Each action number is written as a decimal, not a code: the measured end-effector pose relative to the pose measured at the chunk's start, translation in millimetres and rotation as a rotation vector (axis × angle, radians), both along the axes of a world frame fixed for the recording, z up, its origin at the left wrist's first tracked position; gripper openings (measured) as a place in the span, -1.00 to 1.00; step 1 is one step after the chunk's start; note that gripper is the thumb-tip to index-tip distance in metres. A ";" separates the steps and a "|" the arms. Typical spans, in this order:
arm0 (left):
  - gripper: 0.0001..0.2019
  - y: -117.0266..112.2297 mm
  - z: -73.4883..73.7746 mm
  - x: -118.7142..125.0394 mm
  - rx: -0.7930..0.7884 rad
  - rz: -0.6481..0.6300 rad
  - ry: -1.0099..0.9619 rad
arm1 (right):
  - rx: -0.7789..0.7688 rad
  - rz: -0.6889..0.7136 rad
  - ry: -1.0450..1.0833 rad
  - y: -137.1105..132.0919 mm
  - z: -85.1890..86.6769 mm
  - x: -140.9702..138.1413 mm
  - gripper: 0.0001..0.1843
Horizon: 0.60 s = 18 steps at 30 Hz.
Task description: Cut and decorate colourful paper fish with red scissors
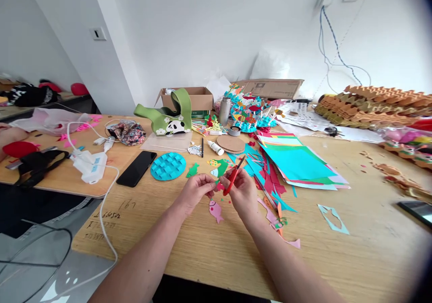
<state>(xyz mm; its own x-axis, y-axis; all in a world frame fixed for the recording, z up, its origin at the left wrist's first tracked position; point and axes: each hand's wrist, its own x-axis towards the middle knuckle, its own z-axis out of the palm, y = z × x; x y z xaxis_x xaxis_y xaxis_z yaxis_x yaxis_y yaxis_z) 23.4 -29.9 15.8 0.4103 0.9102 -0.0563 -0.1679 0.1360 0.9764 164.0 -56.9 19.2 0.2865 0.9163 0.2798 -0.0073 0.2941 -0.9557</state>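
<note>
Left hand (195, 192) pinched on a small paper scrap (216, 183), centre of frame; right hand (243, 192) clenched around red-handled metal scissors (232, 177). Finished pink paper fish cutout (215, 211) just below, on the pale wooden table (337, 258); stacked teal and multicoloured paper sheets (297, 163) uncut, right of centre.

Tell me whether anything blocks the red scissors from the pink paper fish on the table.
Nothing visible does. The red scissors, in the right hand, are held close to the pink paper fish, with only bare table showing between; the left hand sits beside that gap.
</note>
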 end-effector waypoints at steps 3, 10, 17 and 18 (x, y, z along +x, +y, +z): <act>-0.81 -0.4 2.7 0.2 -0.006 0.009 0.006 | 0.013 0.004 -0.007 -0.5 0.5 -0.9 -0.74; -0.79 -1.4 3.8 0.4 -0.017 0.012 -0.006 | 0.031 -0.013 -0.030 -0.3 0.8 -0.9 -0.74; -0.73 4.5 3.1 -0.7 -0.039 0.165 -0.106 | 0.047 -0.121 -0.006 0.4 6.8 5.2 -0.74; -0.73 6.5 3.0 -1.6 -0.044 0.211 -0.134 | 0.045 -0.139 0.011 0.7 7.9 7.0 -0.73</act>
